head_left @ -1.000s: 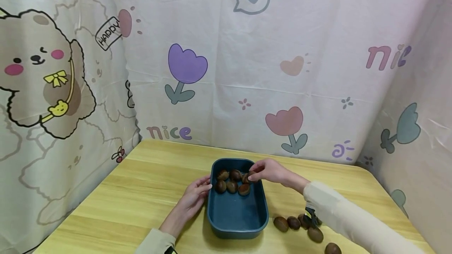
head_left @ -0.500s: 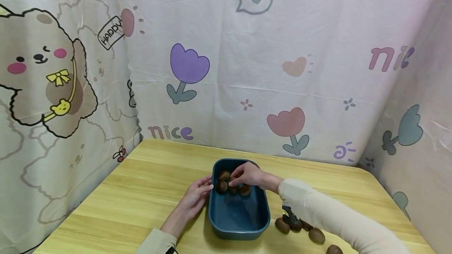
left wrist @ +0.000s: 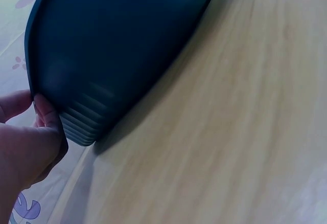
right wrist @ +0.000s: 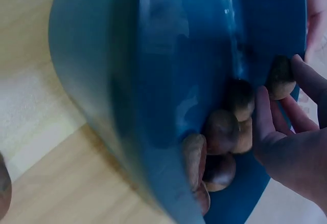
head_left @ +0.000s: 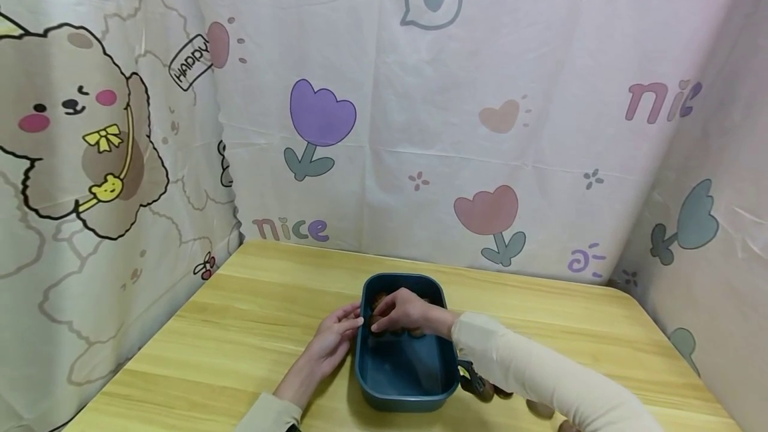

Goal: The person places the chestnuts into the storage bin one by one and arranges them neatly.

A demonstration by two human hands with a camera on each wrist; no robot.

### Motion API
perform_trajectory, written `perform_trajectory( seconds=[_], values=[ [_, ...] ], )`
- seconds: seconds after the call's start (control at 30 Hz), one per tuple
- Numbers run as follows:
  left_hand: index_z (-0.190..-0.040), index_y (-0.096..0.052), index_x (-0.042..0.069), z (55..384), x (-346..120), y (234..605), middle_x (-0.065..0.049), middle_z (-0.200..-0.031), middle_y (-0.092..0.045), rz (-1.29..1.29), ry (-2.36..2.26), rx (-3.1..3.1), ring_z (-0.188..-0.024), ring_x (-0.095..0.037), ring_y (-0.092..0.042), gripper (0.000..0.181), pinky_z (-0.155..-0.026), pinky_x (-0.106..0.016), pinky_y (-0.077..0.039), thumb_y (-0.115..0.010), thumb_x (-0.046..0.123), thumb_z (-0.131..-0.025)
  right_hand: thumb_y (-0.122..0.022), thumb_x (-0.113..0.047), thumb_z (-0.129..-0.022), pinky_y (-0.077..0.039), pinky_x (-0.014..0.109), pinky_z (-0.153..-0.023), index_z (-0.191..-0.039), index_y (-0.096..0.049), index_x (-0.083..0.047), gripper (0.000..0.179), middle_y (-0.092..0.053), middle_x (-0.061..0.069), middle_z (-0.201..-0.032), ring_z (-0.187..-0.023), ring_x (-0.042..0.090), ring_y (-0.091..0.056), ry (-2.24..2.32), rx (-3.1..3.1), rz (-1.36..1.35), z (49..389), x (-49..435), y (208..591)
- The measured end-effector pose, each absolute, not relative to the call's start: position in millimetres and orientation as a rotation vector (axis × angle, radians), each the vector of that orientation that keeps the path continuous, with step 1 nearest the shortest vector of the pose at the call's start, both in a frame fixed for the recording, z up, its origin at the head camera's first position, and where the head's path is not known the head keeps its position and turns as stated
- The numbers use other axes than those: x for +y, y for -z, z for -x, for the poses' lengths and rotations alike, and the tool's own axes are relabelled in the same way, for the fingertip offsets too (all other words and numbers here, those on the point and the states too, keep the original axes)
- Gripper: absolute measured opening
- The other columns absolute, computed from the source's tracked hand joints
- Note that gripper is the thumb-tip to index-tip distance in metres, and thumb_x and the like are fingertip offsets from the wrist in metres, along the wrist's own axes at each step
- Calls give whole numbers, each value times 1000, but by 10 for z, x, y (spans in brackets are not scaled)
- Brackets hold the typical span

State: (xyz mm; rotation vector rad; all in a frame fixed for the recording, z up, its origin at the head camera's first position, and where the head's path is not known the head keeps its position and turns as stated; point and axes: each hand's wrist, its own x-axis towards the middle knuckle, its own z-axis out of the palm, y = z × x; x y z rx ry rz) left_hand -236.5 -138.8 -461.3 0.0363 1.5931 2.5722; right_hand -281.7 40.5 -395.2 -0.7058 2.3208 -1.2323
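A deep blue rectangular box point(head_left: 408, 369) stands on the table. My left hand point(head_left: 331, 344) pinches its left rim, thumb on one side and fingers on the other, as the left wrist view shows. Inside the box, my right hand point(head_left: 407, 312) holds a brown chestnut point(right wrist: 281, 83) between thumb and fingertips, near the box's left wall. Several more chestnuts point(right wrist: 220, 132) lie clustered at the far end of the box. In the head view the right hand hides most of them.
Several loose chestnuts point(head_left: 540, 409) lie on the wooden table point(head_left: 258, 312) right of the box, partly hidden by the right sleeve point(head_left: 540, 365) and the black wrist device point(head_left: 474, 382). A printed curtain point(head_left: 414, 119) hangs behind the table and along both sides.
My right hand has moved left, from the box's right rim across the chestnuts to near its left wall. The left hand has kept its place on the rim.
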Motion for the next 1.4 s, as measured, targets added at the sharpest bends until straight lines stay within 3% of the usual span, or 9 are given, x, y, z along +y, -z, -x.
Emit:
perform_trajectory(
  seconds=[0.3,0.6,0.9,1.1,1.3,1.4],
  values=[
    [-135,-34,-17,2368,-1375,4629,-17,-118,-47,-44,-2558,1608,-95,-16,-52,44,-83,-26,-45,-49,-4,-96,-80,-13,-79,-46,24,-64,-89,-76,-5,13,-64,-5,-75,-71,9,-53,1032,2529,816,2751,318,4036],
    [-133,-35,-16,2366,-1374,4629,-15,-115,-49,-16,-2567,1614,-95,-17,-51,42,-84,-27,-44,-49,-4,-96,-81,-9,-77,-46,25,-64,-90,-74,1,18,-64,0,-77,-70,11,-51,1003,2614,897,2684,291,4110],
    [-133,-34,-15,2372,-1366,4651,-15,-115,-47,-23,-2583,1587,-97,-17,-51,41,-84,-25,-45,-47,-5,-96,-80,-6,-76,-52,30,-70,-92,-73,4,20,-70,9,-86,-76,14,-59,1019,2630,891,2662,317,4136],
    [-132,-35,-16,2379,-1367,4652,-16,-115,-49,-26,-2585,1603,-97,-17,-52,41,-85,-27,-45,-49,-5,-95,-78,-4,-75,-52,27,-69,-94,-73,6,21,-70,8,-85,-76,13,-60,1046,2600,883,2698,354,4075],
    [-133,-34,-17,2373,-1381,4649,-16,-115,-48,-35,-2583,1608,-97,-17,-52,42,-85,-26,-45,-48,-5,-95,-74,-2,-81,-51,27,-64,-99,-72,5,20,-71,7,-87,-73,12,-60,1187,2513,807,2772,433,3931],
    [-134,-34,-17,2371,-1380,4644,-16,-115,-49,-23,-2585,1611,-98,-18,-52,42,-84,-25,-45,-48,-5,-95,-73,-5,-85,-53,30,-68,-103,-72,3,20,-71,6,-90,-76,14,-62,1190,2512,819,2813,506,3855]
  ],
)
